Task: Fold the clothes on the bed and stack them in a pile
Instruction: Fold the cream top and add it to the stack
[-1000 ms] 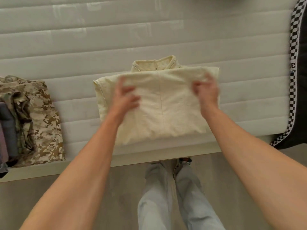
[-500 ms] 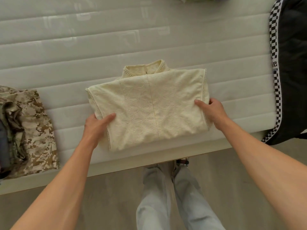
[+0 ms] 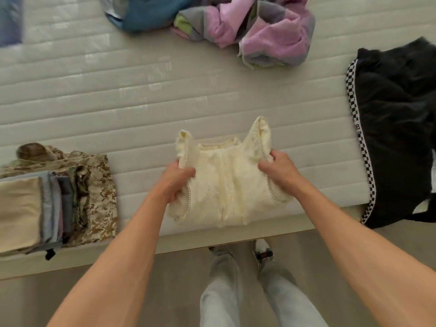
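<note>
You have the cream top [image 3: 226, 182] gripped in both hands at the near edge of the bed [image 3: 141, 109] — your left hand [image 3: 175, 179] has its fingers curled round the top's left side, your right hand [image 3: 277, 169] is closed round its right side along the beaded trim. The top is bunched between them, its two upper corners sticking up past your knuckles, its lower part lying on the bed. Left of the top, well apart from it, sits the pile [image 3: 56, 199]: a tan piece and grey pieces folded over a camouflage garment. Right of the top, a black garment [image 3: 398, 128] with a checkered stripe hangs partly over the bed's edge. Beyond the top, at the far side of the bed, lies a loose heap [image 3: 257, 29] of pink, grey and blue cloth — unfolded.
</note>
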